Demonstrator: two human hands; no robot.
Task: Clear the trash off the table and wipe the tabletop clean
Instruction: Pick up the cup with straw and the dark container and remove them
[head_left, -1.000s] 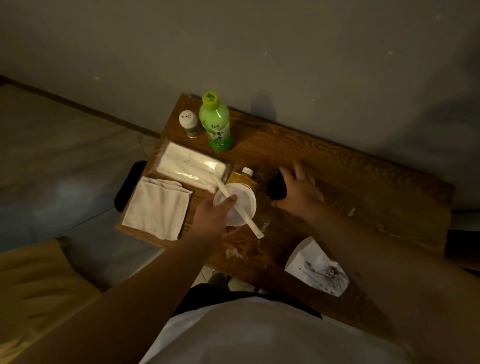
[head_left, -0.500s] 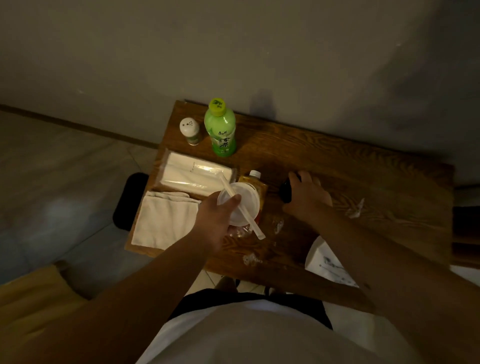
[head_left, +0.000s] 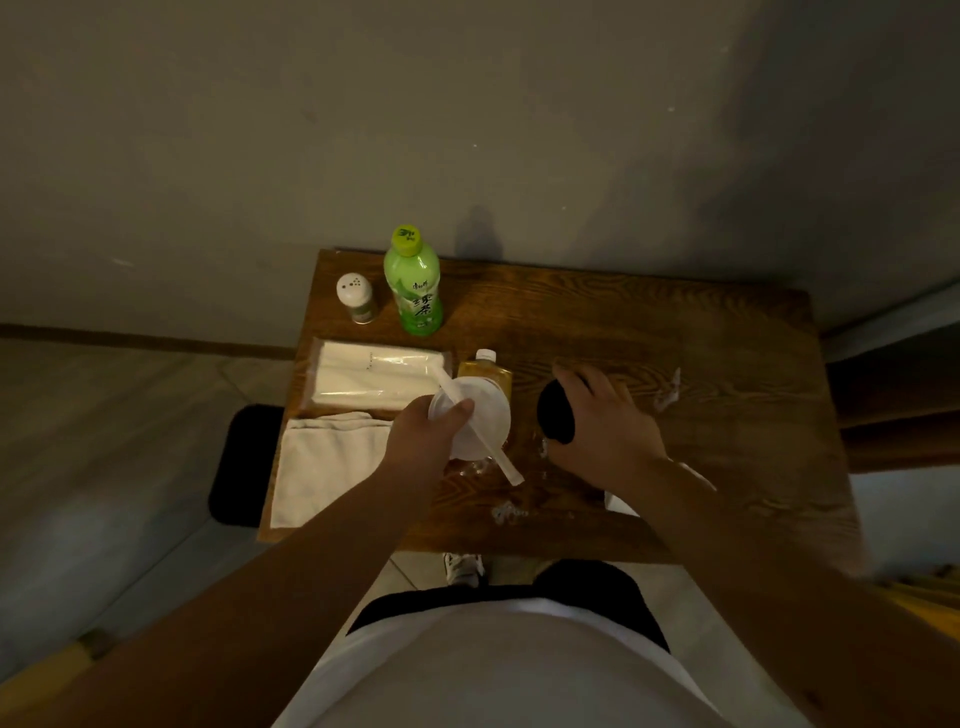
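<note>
My left hand (head_left: 421, 436) grips a clear plastic cup with a white lid (head_left: 480, 418) and a white straw (head_left: 488, 447), held just above the wooden table (head_left: 675, 338). My right hand (head_left: 602, 421) is closed around a small black object (head_left: 556, 415) at the table's middle. A small bottle of amber drink (head_left: 485, 371) stands right behind the cup. Scraps of white paper lie near the front edge (head_left: 506, 512) and at the right (head_left: 670, 389). A white cloth (head_left: 327, 462) lies flat at the table's left front corner.
A green tea bottle (head_left: 415, 283) and a white-capped shaker (head_left: 356, 299) stand at the back left. A pack of tissues (head_left: 374, 374) lies behind the cloth. A white paper bag (head_left: 621, 501) is mostly hidden under my right forearm. A black mat (head_left: 239, 467) lies on the floor to the left.
My right hand has closed around the black object and lifted it slightly. My left hand keeps its grip on the cup. My view has shifted so the paper bag is covered by my arm.
</note>
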